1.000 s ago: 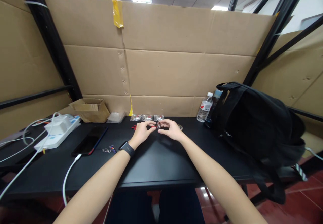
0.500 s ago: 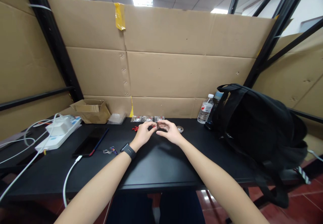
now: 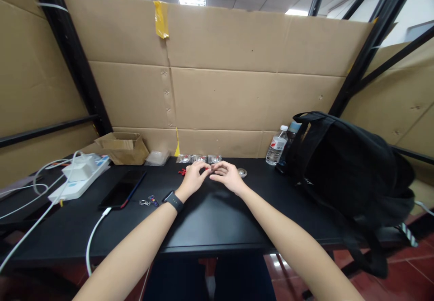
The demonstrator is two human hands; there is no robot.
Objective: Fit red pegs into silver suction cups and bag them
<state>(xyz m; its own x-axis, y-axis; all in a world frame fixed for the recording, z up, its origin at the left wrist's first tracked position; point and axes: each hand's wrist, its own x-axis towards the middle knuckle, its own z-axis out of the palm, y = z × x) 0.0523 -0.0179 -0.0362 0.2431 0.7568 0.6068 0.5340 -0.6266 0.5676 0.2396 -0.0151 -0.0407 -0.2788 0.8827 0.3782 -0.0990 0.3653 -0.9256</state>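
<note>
My left hand (image 3: 194,179) and my right hand (image 3: 228,177) meet over the black table (image 3: 210,219), fingertips pinched together on a small dark part (image 3: 211,170) with a bit of red at its left. The part is too small to name. A black watch (image 3: 172,200) is on my left wrist. Small red pieces (image 3: 182,171) lie just left of my left hand. A small round metal disc (image 3: 242,172) lies right of my right hand. Three clear packets with round parts (image 3: 199,158) lie behind the hands by the cardboard wall.
A black backpack (image 3: 349,170) fills the table's right side, with a water bottle (image 3: 276,146) beside it. On the left are a phone (image 3: 122,189) on a white cable, a key ring (image 3: 148,200), a white power strip (image 3: 76,179) and an open cardboard box (image 3: 122,147).
Both hands stay together at the same spot; the fingers have shifted slightly around the small part, and it sits lower between the fingertips than before.
</note>
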